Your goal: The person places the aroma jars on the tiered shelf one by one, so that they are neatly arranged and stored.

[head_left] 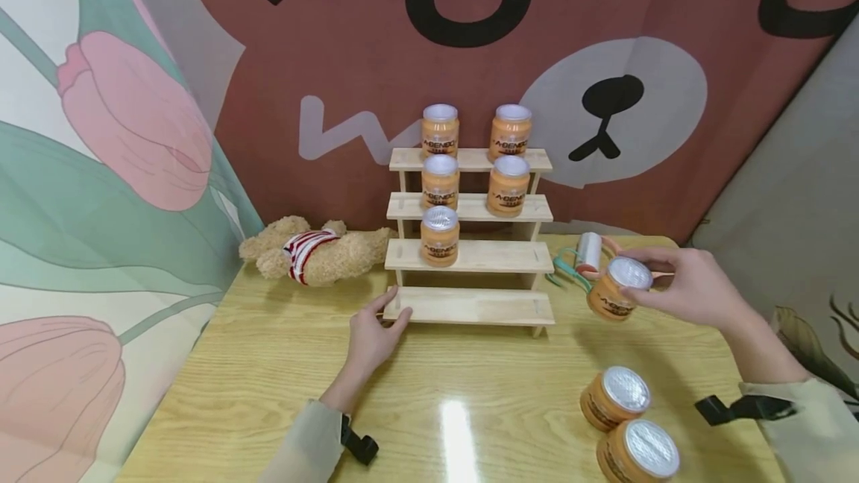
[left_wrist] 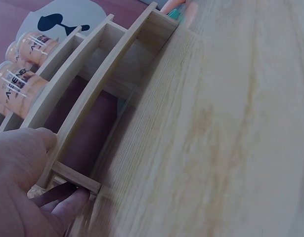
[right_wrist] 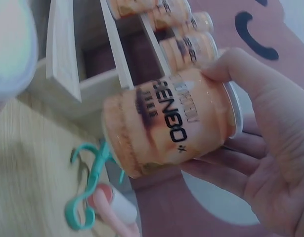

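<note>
An orange can [head_left: 611,295] with a silver lid is held up in my right hand [head_left: 691,285], thumb on one side and fingers on the other; its label fills the middle of the right wrist view. My left hand [head_left: 370,334] grips the left end of the lowest step of a wooden tiered rack [head_left: 470,307], thumb on top, and the left wrist view shows fingers around its end support. Two like cans [head_left: 440,133] [head_left: 511,133] stand on the top step, two on the second, and one can [head_left: 440,237] at the left of the third.
Two more cans [head_left: 615,399] [head_left: 637,453] stand at the table's right front. A teddy bear [head_left: 322,252] in a striped shirt lies left of the rack. To the rack's right are a lint roller [head_left: 589,252] and a green hooked item [right_wrist: 95,173]. A patterned cloth hangs behind.
</note>
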`<move>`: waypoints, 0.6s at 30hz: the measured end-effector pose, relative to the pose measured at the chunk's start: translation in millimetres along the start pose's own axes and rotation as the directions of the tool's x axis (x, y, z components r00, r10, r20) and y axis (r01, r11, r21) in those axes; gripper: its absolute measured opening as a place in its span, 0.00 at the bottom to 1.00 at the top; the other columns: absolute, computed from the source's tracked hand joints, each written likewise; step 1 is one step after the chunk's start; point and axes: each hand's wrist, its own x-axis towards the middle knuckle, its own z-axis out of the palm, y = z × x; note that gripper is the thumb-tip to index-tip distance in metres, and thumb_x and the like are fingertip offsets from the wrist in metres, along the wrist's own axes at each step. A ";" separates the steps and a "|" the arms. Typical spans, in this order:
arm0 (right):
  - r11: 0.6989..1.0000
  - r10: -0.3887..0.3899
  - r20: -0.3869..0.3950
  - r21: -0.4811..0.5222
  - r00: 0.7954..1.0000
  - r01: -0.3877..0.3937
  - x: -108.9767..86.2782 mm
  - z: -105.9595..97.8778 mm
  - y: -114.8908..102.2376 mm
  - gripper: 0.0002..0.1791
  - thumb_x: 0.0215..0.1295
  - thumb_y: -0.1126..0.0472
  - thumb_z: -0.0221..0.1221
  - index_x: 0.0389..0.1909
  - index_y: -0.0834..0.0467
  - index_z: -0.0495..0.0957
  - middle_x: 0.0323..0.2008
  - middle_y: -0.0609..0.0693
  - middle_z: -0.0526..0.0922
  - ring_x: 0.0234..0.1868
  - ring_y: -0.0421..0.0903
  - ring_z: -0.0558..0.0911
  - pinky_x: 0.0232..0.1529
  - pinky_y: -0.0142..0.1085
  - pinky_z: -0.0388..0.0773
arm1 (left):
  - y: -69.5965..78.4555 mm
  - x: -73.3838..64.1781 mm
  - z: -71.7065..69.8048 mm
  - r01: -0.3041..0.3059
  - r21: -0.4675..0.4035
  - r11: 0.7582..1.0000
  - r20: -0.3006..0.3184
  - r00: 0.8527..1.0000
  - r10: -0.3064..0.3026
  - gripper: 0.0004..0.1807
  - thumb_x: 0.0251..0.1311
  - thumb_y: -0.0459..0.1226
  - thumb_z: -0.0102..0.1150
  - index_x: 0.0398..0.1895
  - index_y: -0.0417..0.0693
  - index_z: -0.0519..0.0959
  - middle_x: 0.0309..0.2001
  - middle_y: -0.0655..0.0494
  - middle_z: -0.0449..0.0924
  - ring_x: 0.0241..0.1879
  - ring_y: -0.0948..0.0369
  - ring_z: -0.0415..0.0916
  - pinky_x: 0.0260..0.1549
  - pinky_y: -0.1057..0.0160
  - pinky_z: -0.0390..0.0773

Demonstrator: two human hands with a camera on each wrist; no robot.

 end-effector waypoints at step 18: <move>0.997 0.004 -0.072 0.071 0.997 0.001 68.1 33.0 -46.6 0.29 0.52 0.61 0.81 0.58 0.61 0.87 0.46 0.61 0.91 0.36 0.25 0.84 0.35 0.18 0.81 | -0.5 -0.3 -0.1 -0.006 0.009 1.000 -0.003 1.000 0.006 0.28 0.68 0.44 0.72 0.70 0.50 0.81 0.64 0.42 0.84 0.34 0.62 0.81 0.38 0.62 0.85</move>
